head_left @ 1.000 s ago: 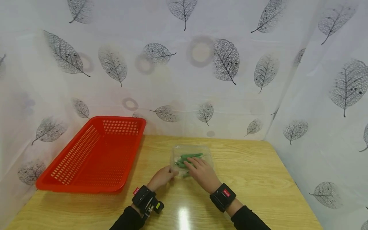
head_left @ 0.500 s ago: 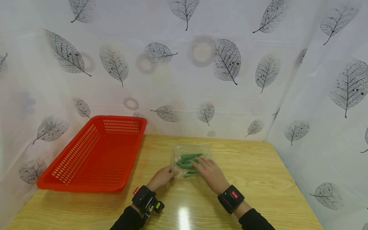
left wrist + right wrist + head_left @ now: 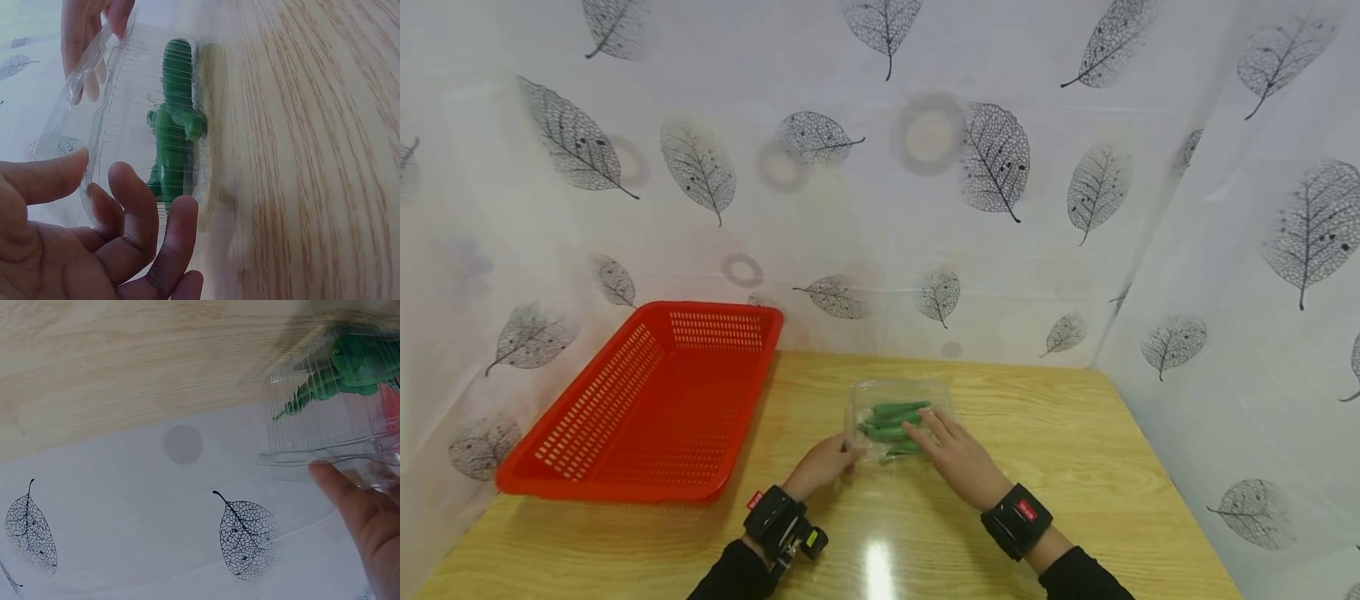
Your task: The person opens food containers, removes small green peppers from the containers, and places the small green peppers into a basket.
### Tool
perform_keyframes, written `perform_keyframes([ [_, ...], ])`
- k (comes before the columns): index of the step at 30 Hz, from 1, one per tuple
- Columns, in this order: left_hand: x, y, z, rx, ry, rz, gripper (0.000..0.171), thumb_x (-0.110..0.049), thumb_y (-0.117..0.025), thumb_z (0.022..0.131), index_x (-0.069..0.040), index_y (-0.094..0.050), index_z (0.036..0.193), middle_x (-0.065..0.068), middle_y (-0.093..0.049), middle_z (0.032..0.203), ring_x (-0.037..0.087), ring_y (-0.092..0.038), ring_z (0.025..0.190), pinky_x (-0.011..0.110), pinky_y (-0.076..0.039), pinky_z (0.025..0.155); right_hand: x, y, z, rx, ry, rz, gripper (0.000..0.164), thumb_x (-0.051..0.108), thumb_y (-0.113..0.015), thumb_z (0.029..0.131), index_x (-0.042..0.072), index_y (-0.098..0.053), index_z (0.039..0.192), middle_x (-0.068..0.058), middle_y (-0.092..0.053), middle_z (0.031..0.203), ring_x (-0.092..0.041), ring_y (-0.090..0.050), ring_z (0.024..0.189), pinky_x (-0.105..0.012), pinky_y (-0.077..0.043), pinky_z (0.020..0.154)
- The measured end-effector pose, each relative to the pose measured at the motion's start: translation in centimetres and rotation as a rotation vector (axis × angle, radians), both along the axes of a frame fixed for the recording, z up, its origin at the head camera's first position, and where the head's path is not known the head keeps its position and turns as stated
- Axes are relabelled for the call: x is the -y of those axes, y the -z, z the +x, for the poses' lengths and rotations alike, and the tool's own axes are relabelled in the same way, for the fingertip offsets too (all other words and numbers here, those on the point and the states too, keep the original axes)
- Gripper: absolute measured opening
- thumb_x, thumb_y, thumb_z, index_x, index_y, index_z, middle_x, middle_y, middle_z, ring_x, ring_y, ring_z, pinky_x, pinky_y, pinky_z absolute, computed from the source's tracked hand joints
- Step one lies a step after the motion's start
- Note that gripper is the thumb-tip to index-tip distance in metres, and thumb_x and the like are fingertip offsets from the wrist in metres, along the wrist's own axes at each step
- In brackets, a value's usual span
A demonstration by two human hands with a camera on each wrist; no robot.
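Red basket (image 3: 625, 492): stands on the table (image 3: 1045, 450) at the far left, apart from the clear box (image 3: 898, 386); dragging the box leftward could bump it.
Left hand (image 3: 822, 463): pinches the near left side of the box, thumb and curled fingers at its edge; too hard a squeeze could buckle the thin plastic, too slack a one could let it skid.
Clear box: rests on the table between the two hands, right of the basket; a push from one side alone could twist it, since the tabletop looks smooth.
Green vegetables (image 3: 891, 434): several lie inside the box; a sharp tilt would likely roll them to one end, and they could spill if the lid (image 3: 62, 125) lifts.
Lid: covers the box, but its plastic is so clear that I cannot tell whether the edge is snapped down; a loose edge could spring up.
Right hand (image 3: 958, 462): fingers slightly spread and fairly straight on the lid's right part, pinching nothing visible; off-centre pressure could dent it or raise the opposite edge.
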State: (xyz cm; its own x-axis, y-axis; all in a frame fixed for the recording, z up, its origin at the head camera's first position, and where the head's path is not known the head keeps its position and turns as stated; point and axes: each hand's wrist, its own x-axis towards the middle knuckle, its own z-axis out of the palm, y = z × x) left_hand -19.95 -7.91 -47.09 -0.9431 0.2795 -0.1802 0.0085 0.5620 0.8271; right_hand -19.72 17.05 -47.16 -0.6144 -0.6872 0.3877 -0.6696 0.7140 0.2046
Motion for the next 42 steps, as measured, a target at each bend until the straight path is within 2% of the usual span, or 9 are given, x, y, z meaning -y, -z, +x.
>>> perform_keyframes([
  [7,0.0,0.0,-0.1,0.013,-0.005,0.004,0.028,-0.028,-0.052,0.095,-0.007,-0.051,0.077,0.004,-0.052,0.071,0.014,-0.042,0.061,0.025,-0.033,0.055,-0.1,-0.4,0.0,0.009,-0.004,0.058,0.075,-0.002,-0.076,0.071,0.013,-0.044,0.139,-0.020,-0.047,0.138,-0.038,-0.048,0.125,-0.040,-0.048,0.094],
  [13,-0.1,-0.2,0.0,0.005,-0.005,0.013,0.028,-0.028,-0.052,0.095,-0.006,-0.051,0.078,0.005,-0.053,0.070,0.014,-0.042,0.061,0.026,-0.034,0.055,-0.1,-0.7,0.1,0.024,-0.001,0.069,0.077,-0.007,-0.074,0.071,0.012,-0.044,0.139,-0.021,-0.047,0.139,-0.038,-0.048,0.126,-0.040,-0.050,0.092],
  [21,-0.2,-0.4,0.1,0.000,-0.008,0.014,0.026,-0.025,-0.052,0.096,-0.006,-0.051,0.077,0.006,-0.052,0.070,0.015,-0.042,0.060,0.026,-0.034,0.055,-0.1,-1.2,0.2,0.044,0.000,0.062,0.078,-0.013,-0.071,0.070,0.012,-0.044,0.139,-0.021,-0.046,0.139,-0.039,-0.047,0.126,-0.039,-0.052,0.086],
  [30,-0.2,0.1,0.0,-0.024,-0.008,-0.005,0.028,-0.027,-0.052,0.095,-0.007,-0.051,0.076,0.002,-0.050,0.068,0.014,-0.042,0.060,0.026,-0.034,0.054,0.0,-1.3,0.3,0.115,0.004,0.016,0.076,-0.016,-0.066,0.073,0.013,-0.044,0.140,-0.022,-0.045,0.140,-0.041,-0.047,0.126,-0.038,-0.055,0.078],
  [42,-0.2,-0.2,0.1,-0.048,-0.004,-0.002,0.028,-0.025,-0.053,0.095,-0.006,-0.050,0.074,0.005,-0.053,0.069,0.014,-0.041,0.059,0.025,-0.033,0.054,0.0,-1.6,0.4,0.124,-0.012,-0.007,0.076,-0.017,-0.066,0.072,0.014,-0.047,0.138,-0.022,-0.047,0.138,-0.042,-0.049,0.122,-0.037,-0.056,0.076],
])
